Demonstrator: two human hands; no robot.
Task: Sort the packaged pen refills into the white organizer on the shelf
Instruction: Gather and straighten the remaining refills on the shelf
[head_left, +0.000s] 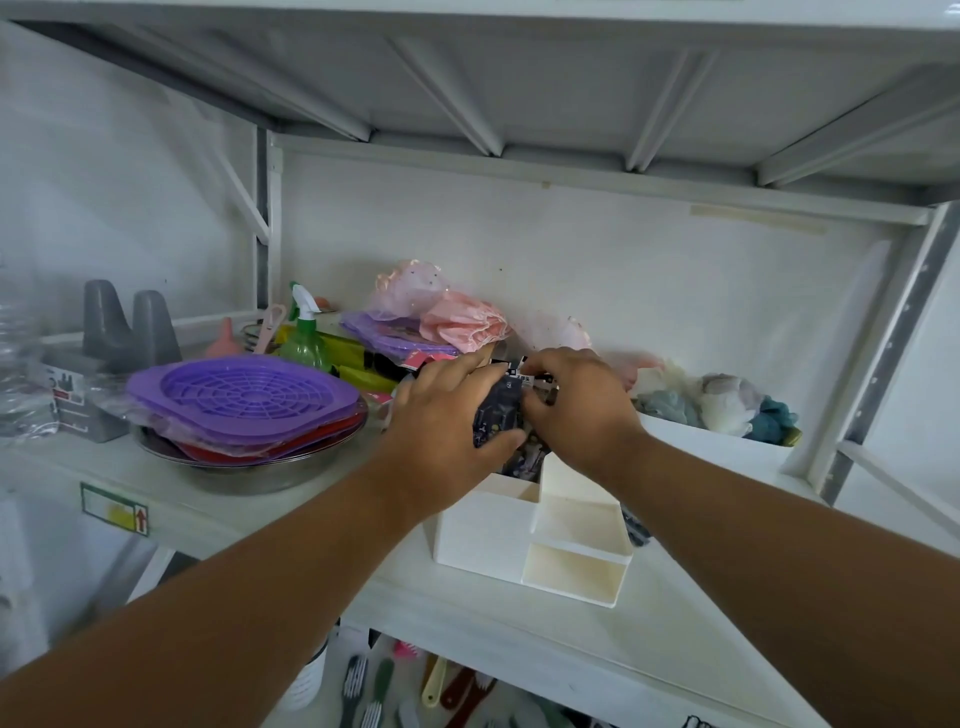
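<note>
A white organizer (485, 530) with stepped compartments stands on the white shelf (675, 639). Above its tall back compartment, both my hands hold a bundle of dark packaged pen refills (498, 410). My left hand (447, 426) grips the bundle from the left with its thumb underneath. My right hand (576, 410) pinches the packs' top ends from the right. The lower ends of the packs reach into the back compartment. More dark packs (636, 527) lie on the shelf just right of the organizer, mostly hidden by my right forearm.
Purple and red plastic strainers (244, 400) sit stacked in a metal bowl at left. A green spray bottle (306, 338), pink fabric items (462, 317) and yellow packs lie behind. A white bin (722, 447) with fluffy items stands at right. Brushes lie on the shelf below.
</note>
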